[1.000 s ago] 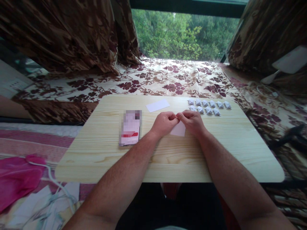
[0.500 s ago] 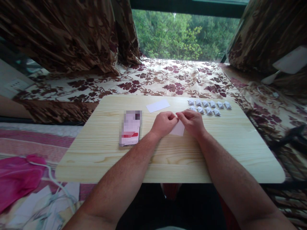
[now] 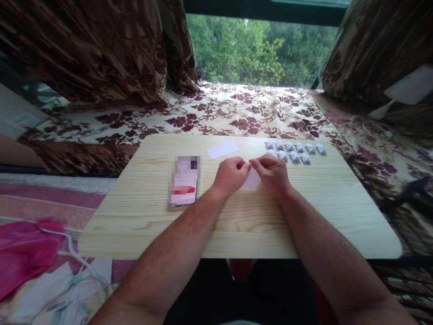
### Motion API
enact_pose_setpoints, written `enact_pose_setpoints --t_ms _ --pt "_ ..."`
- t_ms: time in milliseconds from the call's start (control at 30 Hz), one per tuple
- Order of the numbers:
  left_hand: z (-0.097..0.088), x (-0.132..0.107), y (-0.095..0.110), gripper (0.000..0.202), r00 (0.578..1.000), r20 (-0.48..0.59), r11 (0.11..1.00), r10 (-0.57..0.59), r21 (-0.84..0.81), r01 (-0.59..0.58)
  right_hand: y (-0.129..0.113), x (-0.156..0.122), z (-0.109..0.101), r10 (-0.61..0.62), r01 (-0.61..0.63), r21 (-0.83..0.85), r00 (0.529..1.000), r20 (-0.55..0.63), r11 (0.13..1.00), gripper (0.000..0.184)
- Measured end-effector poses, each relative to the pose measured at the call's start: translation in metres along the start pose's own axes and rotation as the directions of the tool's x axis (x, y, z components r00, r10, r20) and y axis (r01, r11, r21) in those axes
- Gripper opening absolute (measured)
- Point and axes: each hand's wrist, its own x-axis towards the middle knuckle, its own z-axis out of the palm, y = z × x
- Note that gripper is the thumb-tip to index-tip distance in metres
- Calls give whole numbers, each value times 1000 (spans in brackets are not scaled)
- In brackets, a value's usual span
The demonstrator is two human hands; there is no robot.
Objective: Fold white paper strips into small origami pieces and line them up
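Note:
Over the middle of the wooden table, my left hand and my right hand meet with their fingertips close together. Both are closed on the far edge of a small white sheet of paper, whose near part shows between the wrists. The pinched edge itself is hidden behind the fingers. Past my right hand stand two rows of small folded white paper pieces, the nearer row partly covered by that hand. A flat white paper strip lies beyond my left hand.
A smartphone, partly pixelated, lies left of my left forearm. Beyond the table is a floral-covered ledge under a window. At lower left are a pink cloth, a white cable and loose papers. A white lamp stands at right.
Both hands stay almost in place, with only slight finger movement. The visible part of the paper sheet has shifted a little and its near edge sits slightly higher.

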Motion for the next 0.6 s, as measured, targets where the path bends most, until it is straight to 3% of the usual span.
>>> enact_pose_setpoints --t_ms 133,400,600 --pt "-1 0 1 27 1000 -21 1000 0 15 1 1 0 1 40 -40 70 999 2 997 18" --pt "-1 -2 2 24 999 -37 999 5 35 -4 -5 -1 -2 -70 69 -61 998 -3 996 19" --pt "1 -2 1 27 999 -47 1000 -15 -10 15 -3 -2 -1 -42 42 -9 999 -11 999 19"
